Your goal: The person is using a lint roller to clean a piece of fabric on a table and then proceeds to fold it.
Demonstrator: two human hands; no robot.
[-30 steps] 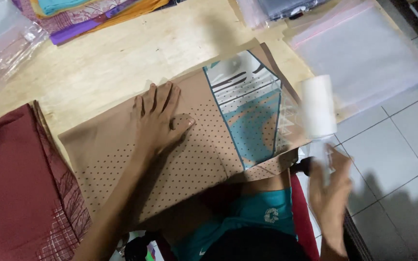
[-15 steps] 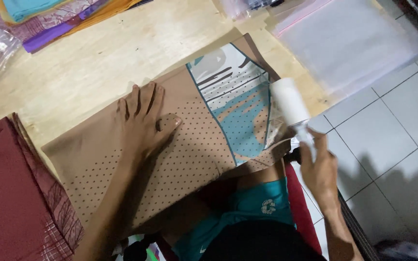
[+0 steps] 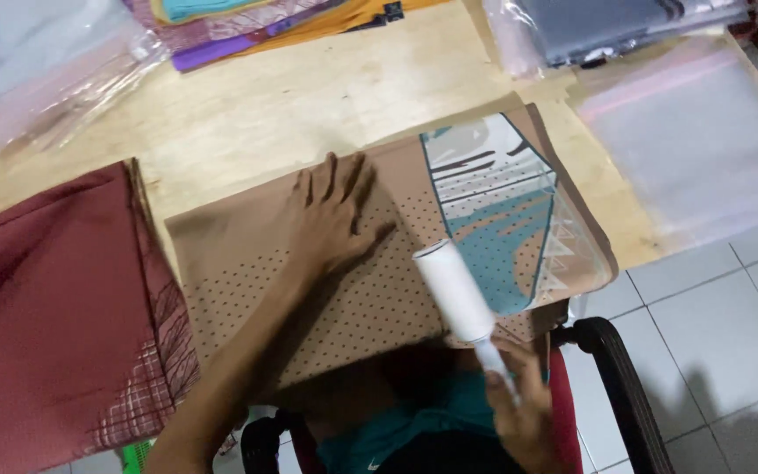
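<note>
Brown dotted cloth (image 3: 309, 298), folded flat with a teal patterned panel, lies at the near edge of the wooden table (image 3: 291, 114). The left hand (image 3: 335, 215) presses on it, palm down, fingers spread, gripping nothing. The right hand (image 3: 519, 408) is closed around the handle of a white lint roller (image 3: 454, 290), whose drum rests on the dotted part. Rolling looks to be the step in hand; the next stroke would call for steady pressure while the cloth is pinned. Maroon cloth (image 3: 46, 307) lies beside it, clear bags (image 3: 695, 149) further off, white floor tiles (image 3: 730, 333) below.
</note>
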